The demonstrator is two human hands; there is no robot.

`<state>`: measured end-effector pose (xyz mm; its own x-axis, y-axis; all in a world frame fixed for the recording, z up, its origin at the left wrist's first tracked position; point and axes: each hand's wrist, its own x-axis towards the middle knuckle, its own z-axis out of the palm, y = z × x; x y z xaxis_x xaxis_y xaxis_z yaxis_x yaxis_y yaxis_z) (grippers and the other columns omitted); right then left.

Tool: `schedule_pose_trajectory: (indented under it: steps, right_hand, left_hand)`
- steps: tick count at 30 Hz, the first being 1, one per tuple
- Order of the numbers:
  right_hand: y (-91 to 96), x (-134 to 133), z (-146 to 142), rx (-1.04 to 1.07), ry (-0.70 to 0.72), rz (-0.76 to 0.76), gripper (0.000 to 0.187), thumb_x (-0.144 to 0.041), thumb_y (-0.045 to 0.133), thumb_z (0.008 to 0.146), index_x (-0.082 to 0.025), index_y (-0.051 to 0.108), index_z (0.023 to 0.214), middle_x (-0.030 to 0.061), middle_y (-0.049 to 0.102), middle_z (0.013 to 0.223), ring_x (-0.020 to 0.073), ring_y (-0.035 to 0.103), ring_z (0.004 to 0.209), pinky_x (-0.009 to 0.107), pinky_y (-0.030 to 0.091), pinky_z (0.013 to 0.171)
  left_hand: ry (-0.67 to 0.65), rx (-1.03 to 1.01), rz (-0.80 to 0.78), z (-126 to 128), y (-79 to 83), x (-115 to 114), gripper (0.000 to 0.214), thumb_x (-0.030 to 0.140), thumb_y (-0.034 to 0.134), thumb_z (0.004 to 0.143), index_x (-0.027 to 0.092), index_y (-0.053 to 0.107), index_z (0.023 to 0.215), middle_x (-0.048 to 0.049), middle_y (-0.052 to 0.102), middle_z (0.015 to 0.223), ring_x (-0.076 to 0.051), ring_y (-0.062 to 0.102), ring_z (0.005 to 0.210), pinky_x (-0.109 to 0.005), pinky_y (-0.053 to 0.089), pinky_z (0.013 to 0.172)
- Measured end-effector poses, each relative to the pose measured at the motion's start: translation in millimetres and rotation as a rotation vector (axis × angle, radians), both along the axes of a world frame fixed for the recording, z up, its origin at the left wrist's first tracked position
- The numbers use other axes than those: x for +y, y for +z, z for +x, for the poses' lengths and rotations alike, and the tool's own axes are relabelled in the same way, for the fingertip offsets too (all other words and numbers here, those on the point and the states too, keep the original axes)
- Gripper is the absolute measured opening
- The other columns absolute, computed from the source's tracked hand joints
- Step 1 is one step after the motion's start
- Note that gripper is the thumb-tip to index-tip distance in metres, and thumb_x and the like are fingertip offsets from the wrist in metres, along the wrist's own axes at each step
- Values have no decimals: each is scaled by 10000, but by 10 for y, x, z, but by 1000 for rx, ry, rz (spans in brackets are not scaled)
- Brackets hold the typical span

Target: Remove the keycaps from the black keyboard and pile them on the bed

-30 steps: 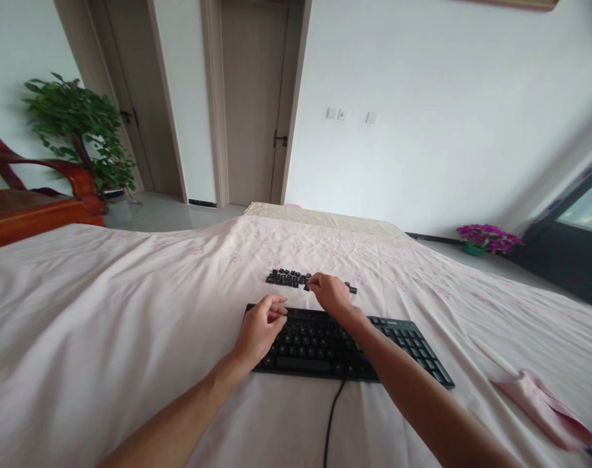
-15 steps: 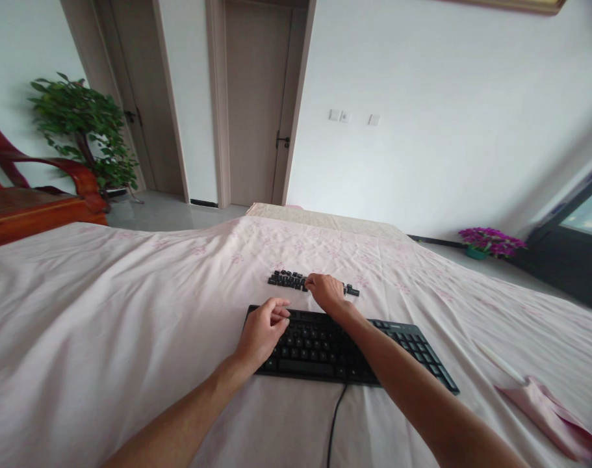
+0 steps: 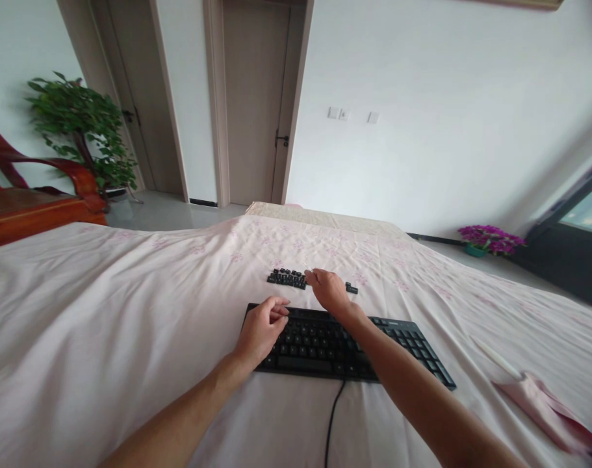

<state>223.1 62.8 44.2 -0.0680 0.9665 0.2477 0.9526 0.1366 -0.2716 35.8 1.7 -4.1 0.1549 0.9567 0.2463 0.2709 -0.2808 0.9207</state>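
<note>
A black keyboard lies across the cloth in front of me, with the upper left part of its key field lacking keycaps or in shadow. My left hand rests at its upper left edge, fingers loosely curved and apart, nothing visible in them. Beyond the keyboard, my right hand has thumb and fingers closed at the right end of a cluster of loose black keycaps. Thin pale lines show by its fingertips; what it grips is too small to name. More keycaps lie right of that hand.
A cable runs from the keyboard towards me. The flowered cloth is wrinkled. On the right lies a pink cloth piece with a white stick. A wooden chair and plant stand at left.
My right hand has shifted slightly up and its fingertips have lifted a little at the keycaps, with thin pale lines now showing there. My left hand has stayed nearly still.
</note>
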Motion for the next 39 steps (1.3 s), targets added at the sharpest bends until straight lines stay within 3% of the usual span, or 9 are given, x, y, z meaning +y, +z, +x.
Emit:
schedule_pose_trajectory:
  steps: [3, 6, 9, 13, 22, 30, 35, 39]
  right_hand:
    - [158, -189, 5, 109, 114, 49, 513, -395, 263, 995, -198, 701, 814, 52, 705, 839, 159, 624, 866, 222, 389, 734]
    - [247, -381, 12, 201, 156, 66, 489, -412, 286, 984, -218, 700, 809, 9, 690, 759, 142, 616, 754, 222, 396, 689]
    - [230, -530, 16, 409, 270, 56, 441, -410, 318, 973, -199, 696, 889, 10, 689, 763, 128, 608, 686, 222, 427, 667]
    - [133, -666, 19, 638, 419, -63, 390, -413, 388, 947, -168, 691, 918, 38, 694, 827, 139, 617, 711, 215, 466, 601]
    - [74, -797, 23, 488, 565, -109, 396, -403, 401, 958, -181, 698, 819, 33, 690, 824, 153, 625, 798, 245, 473, 754]
    - [-51, -744, -6, 416, 569, -134, 465, -484, 350, 961, -206, 701, 838, 21, 696, 811, 150, 638, 781, 241, 458, 786]
    - [-199, -777, -26, 471, 580, -40, 578, -545, 259, 959, -188, 648, 723, 27, 646, 721, 138, 610, 695, 243, 465, 749]
    - [-297, -805, -34, 565, 545, 62, 557, -515, 258, 965, -188, 587, 656, 28, 613, 677, 129, 588, 637, 244, 468, 714]
  left_hand:
    - [-15, 8, 9, 8, 17, -12, 293, 141, 555, 738, 179, 641, 1015, -35, 685, 871, -149, 649, 755, -280, 518, 772]
    - [-22, 31, 37, 16, 23, -36, 288, 131, 552, 739, 183, 646, 1006, -36, 684, 882, -145, 645, 755, -278, 518, 772]
    - [-29, 65, 70, 23, 12, -63, 299, 121, 548, 737, 197, 648, 1009, -31, 678, 897, -139, 638, 745, -274, 518, 757]
    - [-62, 106, 94, 30, -4, -88, 317, 111, 552, 733, 215, 645, 1018, -23, 667, 916, -137, 631, 751, -270, 513, 755]
    - [-136, 303, 174, 28, 74, -136, 230, 129, 598, 730, 245, 672, 914, -11, 660, 896, -173, 611, 820, -266, 456, 744]
    - [-150, 454, 191, 58, 90, -115, 74, 202, 617, 755, 234, 668, 797, -9, 651, 848, -188, 593, 857, -255, 405, 742]
    - [-113, 511, 206, 166, 101, -99, 84, 257, 643, 754, 235, 659, 675, -9, 637, 763, -194, 591, 788, -256, 364, 676]
    - [-47, 525, 232, 247, 89, -116, 144, 283, 600, 800, 238, 655, 676, -7, 636, 753, -181, 593, 733, -251, 330, 617]
